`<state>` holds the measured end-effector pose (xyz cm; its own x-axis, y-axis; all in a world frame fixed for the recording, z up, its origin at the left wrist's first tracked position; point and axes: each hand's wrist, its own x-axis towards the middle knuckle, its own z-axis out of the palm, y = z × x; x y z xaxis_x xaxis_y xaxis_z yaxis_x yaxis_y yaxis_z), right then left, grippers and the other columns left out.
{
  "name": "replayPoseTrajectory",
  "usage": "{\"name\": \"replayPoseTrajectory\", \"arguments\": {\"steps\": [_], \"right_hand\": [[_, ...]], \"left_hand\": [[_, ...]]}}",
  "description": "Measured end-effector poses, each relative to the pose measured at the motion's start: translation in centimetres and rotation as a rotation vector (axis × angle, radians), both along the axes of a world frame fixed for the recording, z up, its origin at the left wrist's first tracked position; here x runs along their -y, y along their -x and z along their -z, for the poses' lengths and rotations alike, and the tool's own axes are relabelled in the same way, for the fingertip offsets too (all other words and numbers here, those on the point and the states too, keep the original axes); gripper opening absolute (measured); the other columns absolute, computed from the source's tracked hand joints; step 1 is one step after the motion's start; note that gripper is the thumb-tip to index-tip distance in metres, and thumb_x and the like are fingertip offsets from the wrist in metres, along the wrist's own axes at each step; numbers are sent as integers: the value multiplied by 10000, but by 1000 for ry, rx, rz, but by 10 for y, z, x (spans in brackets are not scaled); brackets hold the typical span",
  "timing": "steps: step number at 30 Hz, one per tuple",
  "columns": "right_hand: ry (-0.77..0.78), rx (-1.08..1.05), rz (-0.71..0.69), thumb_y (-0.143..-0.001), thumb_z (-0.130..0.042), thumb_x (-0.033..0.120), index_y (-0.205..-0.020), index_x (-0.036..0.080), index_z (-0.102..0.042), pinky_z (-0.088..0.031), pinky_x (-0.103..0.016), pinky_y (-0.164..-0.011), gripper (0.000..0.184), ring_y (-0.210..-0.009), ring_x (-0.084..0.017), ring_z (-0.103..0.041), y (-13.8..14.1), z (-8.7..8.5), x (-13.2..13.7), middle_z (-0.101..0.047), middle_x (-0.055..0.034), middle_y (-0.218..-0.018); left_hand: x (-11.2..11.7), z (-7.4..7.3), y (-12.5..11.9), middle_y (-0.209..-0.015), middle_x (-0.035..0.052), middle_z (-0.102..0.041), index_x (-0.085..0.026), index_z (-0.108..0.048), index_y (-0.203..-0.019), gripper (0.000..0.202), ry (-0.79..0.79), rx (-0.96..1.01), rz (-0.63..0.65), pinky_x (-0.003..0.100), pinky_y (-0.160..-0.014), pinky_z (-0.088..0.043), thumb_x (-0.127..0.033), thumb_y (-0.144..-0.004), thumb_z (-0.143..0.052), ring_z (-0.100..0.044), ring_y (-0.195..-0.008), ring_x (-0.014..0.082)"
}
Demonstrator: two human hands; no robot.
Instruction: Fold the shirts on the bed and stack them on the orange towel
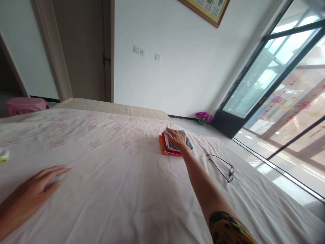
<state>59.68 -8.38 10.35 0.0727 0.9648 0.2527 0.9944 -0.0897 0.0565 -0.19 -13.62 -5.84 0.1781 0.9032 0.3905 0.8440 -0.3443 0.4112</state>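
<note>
My right hand point(177, 138) lies with its fingers stretched out on top of a small stack of folded cloths point(164, 145) in orange, red, white and teal. The hand hides much of the top cloth, a teal one point(189, 143). At the lower left, my left hand point(44, 183) is over the pale sheet point(109, 189), fingers extended and thumb apart, with nothing in it. Whether it touches the sheet I cannot tell.
Black-framed glasses point(230, 173) lie on the sheet right of my forearm. A white and yellow-green item point(3, 155) is cut off at the left edge. Beyond are a pink stool point(26, 104), a flower pot with magenta blooms point(204, 117) and a glass door point(269, 78).
</note>
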Motion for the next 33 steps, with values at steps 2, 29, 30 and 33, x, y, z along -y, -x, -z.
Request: {"name": "replayPoseTrajectory", "arguments": {"steps": [2,29,30,33], "right_hand": [[0,21,-2,-1013,-252,543,-1516,406,-347,-261,-526,-1129,530,-1359,-282,-402,-1,2,0,-434,0,-1536],[81,-178,-289,-976,-345,389,-1448,250,-497,-260,-456,-1188,515,-1435,-243,-354,168,75,130,-453,-71,-1521],[73,-173,-288,-976,-351,380,-1447,243,-498,-263,-449,-1186,512,-1430,-243,-360,169,74,129,-458,-75,-1517],[46,-164,-282,-977,-369,357,-1426,219,-521,-269,-427,-1175,494,-1411,-247,-382,172,71,129,-478,-89,-1499]], "left_hand": [[10,-14,-10,-1274,-18,-660,-343,-605,-1184,351,6,37,20,412,-1102,-442,-426,-880,-451,-602,-1210,201],[60,-119,66,-1369,170,-556,-187,-622,-1206,369,-172,-297,-657,509,-1005,-408,-219,-852,-520,-465,-1294,359],[63,-121,77,-1379,178,-537,-174,-624,-1191,355,-172,-349,-666,512,-995,-410,-238,-859,-518,-457,-1290,374],[68,-127,100,-1292,183,-562,-122,-642,-1099,316,-158,-457,-591,512,-938,-437,-285,-909,-451,-499,-1205,387]]}}
